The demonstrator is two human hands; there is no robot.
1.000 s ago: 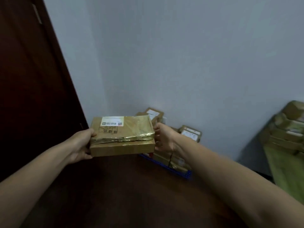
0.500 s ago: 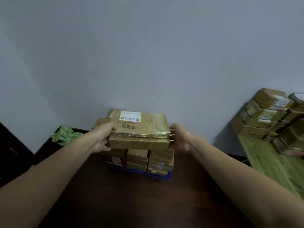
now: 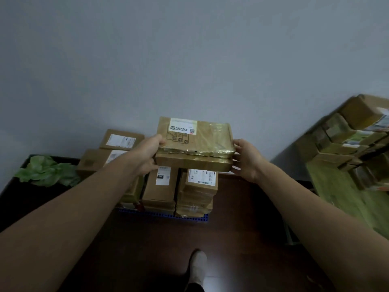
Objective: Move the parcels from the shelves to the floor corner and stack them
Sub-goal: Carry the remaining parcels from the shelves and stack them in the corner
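Observation:
Two flat brown parcels lie one on the other, a tape-wrapped top parcel point(image 3: 195, 135) with a white label and a plain bottom parcel point(image 3: 193, 164). My left hand point(image 3: 148, 153) grips their left end and my right hand point(image 3: 245, 159) grips their right end. I hold them in the air above a stack of parcels point(image 3: 179, 190) that stands on a blue pallet point(image 3: 164, 216) on the floor against the grey wall.
More labelled boxes point(image 3: 117, 144) rise at the stack's back left. A dark bin with green material point(image 3: 46, 173) stands at the left. Shelves with several parcels point(image 3: 347, 144) run along the right. My foot in a white sock point(image 3: 197, 266) is on the dark wooden floor.
The view has swung from the dark door toward the floor stack and come closer. Both hands have carried the two parcels over the stack.

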